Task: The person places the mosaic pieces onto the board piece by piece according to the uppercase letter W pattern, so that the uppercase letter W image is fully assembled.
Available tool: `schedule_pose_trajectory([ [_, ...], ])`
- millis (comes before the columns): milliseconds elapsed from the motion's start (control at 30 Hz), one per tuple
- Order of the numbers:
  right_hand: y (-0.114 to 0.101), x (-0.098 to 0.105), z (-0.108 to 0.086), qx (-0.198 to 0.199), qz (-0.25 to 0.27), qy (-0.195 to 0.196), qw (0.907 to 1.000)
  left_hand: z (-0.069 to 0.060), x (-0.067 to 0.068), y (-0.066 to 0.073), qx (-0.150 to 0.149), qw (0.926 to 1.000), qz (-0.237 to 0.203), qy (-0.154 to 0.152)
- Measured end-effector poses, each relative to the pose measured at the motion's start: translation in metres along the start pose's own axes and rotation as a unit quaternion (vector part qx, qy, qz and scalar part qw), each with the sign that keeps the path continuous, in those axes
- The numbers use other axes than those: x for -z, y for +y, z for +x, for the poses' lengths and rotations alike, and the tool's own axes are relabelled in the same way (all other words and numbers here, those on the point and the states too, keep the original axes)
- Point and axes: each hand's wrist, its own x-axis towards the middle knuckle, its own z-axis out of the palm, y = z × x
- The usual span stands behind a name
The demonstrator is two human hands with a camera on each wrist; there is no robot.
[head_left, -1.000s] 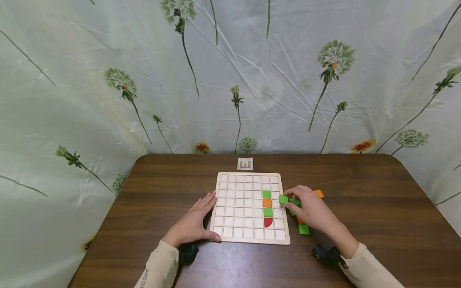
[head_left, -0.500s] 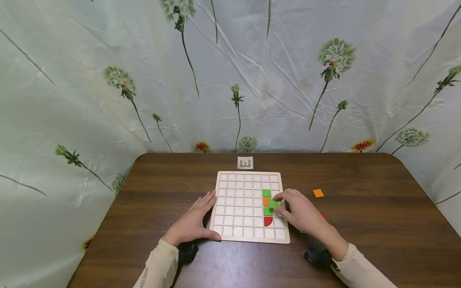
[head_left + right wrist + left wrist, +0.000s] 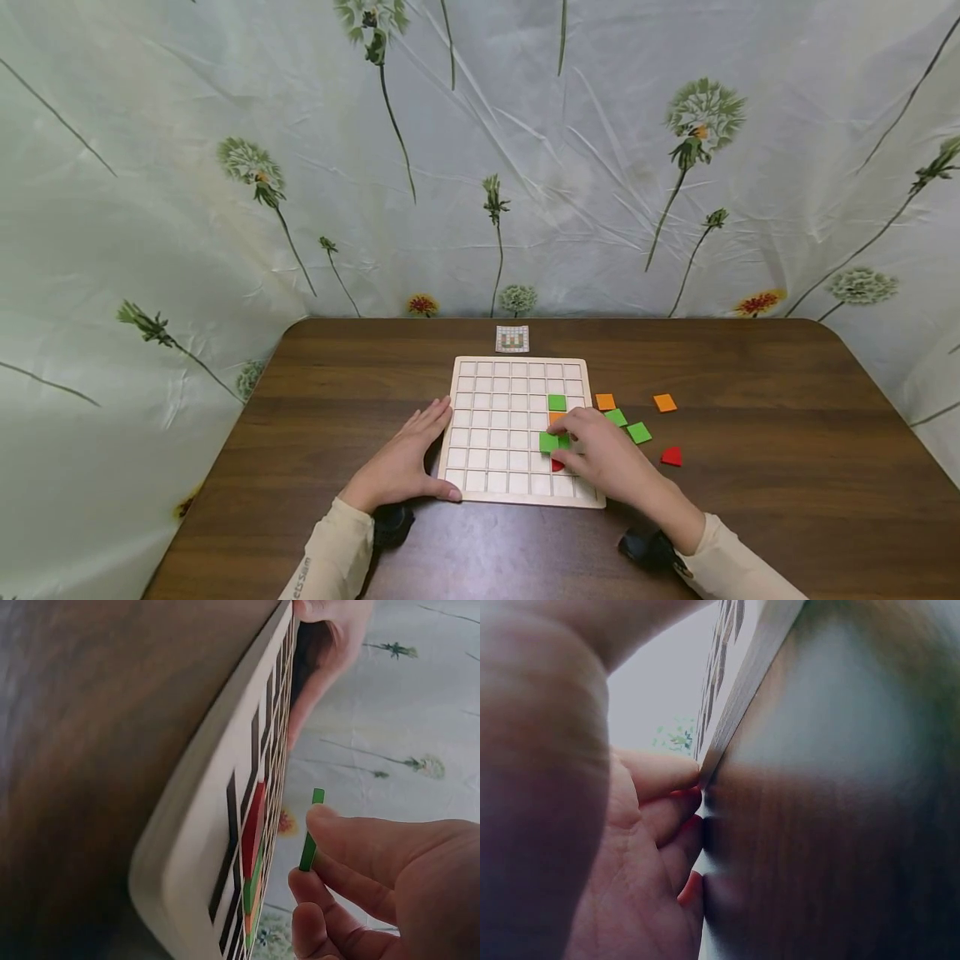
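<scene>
My right hand pinches a square green tile between thumb and fingers over the right part of a pale wooden grid board. The right wrist view shows this green tile edge-on, apart from the board. Beneath the hand, one column of the board holds a green tile, an orange tile, another green tile and a red rounded piece, the lower ones partly hidden. My left hand rests at the board's left edge, its fingertips touching the rim in the left wrist view.
Loose pieces lie right of the board: orange tiles, green tiles and a red piece. A small printed grid card lies behind the board. A flowered curtain hangs behind the brown table.
My right hand has carried the green tile left from the loose pieces to above the board, uncovering those pieces. My left hand stays in place.
</scene>
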Motion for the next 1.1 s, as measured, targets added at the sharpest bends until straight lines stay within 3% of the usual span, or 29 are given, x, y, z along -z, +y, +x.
schedule_pose_trajectory([
  [633,-0.009,-0.009,0.0,0.014,-0.017,-0.046,0.9987,0.0,-0.001,0.0,0.009,0.9999,0.005,-0.002],
  [1100,-0.012,-0.01,-0.001,0.028,-0.03,-0.04,0.9983,0.001,-0.002,-0.002,0.001,1.0,0.009,0.002],
])
